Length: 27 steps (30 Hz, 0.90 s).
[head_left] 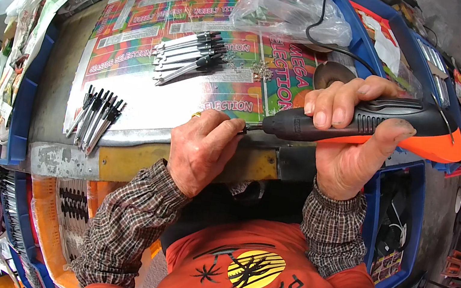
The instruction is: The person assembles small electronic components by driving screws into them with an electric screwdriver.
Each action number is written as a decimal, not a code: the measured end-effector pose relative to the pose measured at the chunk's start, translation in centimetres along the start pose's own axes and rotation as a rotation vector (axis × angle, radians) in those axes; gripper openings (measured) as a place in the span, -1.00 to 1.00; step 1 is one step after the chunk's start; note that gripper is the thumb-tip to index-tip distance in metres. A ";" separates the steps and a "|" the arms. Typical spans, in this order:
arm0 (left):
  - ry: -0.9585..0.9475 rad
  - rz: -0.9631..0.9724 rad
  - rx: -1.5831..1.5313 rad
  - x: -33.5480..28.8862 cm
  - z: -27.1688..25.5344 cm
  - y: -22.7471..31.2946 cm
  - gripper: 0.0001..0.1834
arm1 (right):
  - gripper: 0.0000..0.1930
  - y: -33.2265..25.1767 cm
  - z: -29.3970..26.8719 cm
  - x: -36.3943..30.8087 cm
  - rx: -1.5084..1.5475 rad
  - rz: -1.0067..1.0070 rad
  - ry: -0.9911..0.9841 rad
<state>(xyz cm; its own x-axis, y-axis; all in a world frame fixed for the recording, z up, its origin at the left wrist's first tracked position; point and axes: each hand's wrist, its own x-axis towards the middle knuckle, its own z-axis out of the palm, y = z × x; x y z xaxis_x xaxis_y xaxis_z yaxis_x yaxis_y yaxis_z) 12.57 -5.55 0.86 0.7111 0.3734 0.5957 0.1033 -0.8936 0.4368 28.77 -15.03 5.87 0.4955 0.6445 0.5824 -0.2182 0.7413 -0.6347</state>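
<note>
A black and orange electric screwdriver [362, 120] lies nearly level in my right hand [344, 163], fingers over its top and thumb along the near side. Its narrow bit points left and meets the fingertips of my left hand [200, 150]. That hand is closed in a pinch at the table's front edge; a small dark end shows at the bit, but the fingers hide the rest. Beyond it, a bundle of black and silver pen-shaped rods [187, 58] lies on the colourful printed sheet [122, 46]. Small shiny metal bits [262, 71] are scattered to their right.
A second group of black and silver rods [94, 120] lies at left. Clear plastic bags [292, 11] sit at the back. Blue trays stand at left [24, 109], far right [350, 8] and near right [372, 229]. A black cable [317, 24] crosses the back right.
</note>
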 end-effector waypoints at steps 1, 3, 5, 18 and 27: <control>0.000 0.001 -0.001 0.0 0.0 0.0 -0.73 | -0.50 0.0 0.0 0.0 0.001 -0.003 0.002; 0.003 0.026 0.004 -0.2 0.0 0.0 -0.73 | -0.50 -0.1 0.1 -0.1 -0.001 -0.007 0.000; 0.006 0.026 0.001 -0.3 0.0 0.0 -0.74 | -0.51 -0.2 0.2 -0.2 -0.001 -0.009 -0.005; 0.029 0.072 0.066 -1.2 -0.4 0.6 -0.73 | -0.50 -1.1 0.8 -0.7 0.008 -0.008 -0.058; 0.088 -0.091 -0.077 -2.2 -0.8 1.7 -0.77 | -0.49 -1.6 1.6 -1.1 0.018 0.003 -0.102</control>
<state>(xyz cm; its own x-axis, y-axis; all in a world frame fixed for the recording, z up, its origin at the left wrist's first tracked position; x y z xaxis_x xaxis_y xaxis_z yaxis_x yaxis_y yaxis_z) 10.63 -7.63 0.86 0.6369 0.4752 0.6071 0.1081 -0.8347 0.5400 27.24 -16.68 7.03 0.4070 0.6614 0.6300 -0.2353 0.7424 -0.6273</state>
